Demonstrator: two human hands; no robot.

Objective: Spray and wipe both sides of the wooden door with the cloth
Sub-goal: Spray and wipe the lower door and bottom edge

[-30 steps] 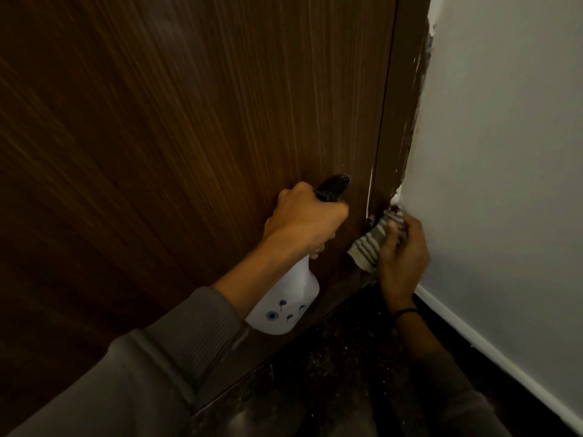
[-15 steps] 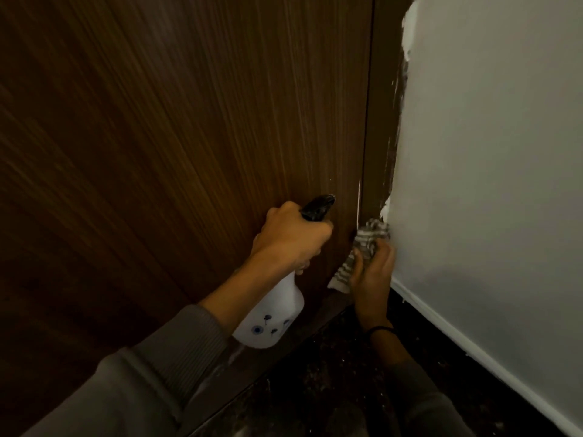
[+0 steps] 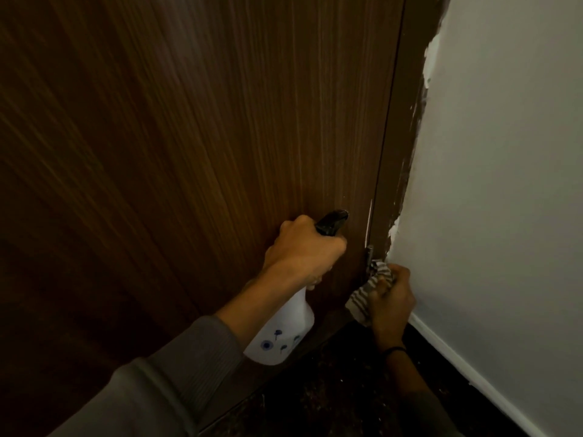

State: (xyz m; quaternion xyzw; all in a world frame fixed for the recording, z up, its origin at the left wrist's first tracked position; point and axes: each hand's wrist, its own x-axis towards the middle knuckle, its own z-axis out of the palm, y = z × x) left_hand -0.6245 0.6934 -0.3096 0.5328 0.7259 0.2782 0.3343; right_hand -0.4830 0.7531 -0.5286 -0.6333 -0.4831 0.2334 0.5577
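Door: wooden door (image 3: 189, 152) fills the left and centre, upright, seemingly closed into the frame (image 3: 399, 137). Rigid, heavy, smooth veneer, probably slick once wet. No place to take hold in view.
Bottle: spray bottle (image 3: 282, 337), white plastic with blue prints and a black head, low in front of the door with the nozzle toward the hinge edge. Looks light and stiff; best taken at the neck under the trigger.
Cloth: striped cloth (image 3: 362, 298), soft, limp, bunched up, low against the frame just below the hinge (image 3: 369, 257), beside the wall (image 3: 504, 184).
Left grip: left hand (image 3: 303, 250) wrapped round the bottle neck.
Right grip: right hand (image 3: 391, 298) clenched on the cloth, pressing it to the frame.
Hidden: the door's other side, handle and top are out of frame. The bottle's fill level is unreadable. The trigger finger is covered. Dim light, so wet or dry patches can't be told.
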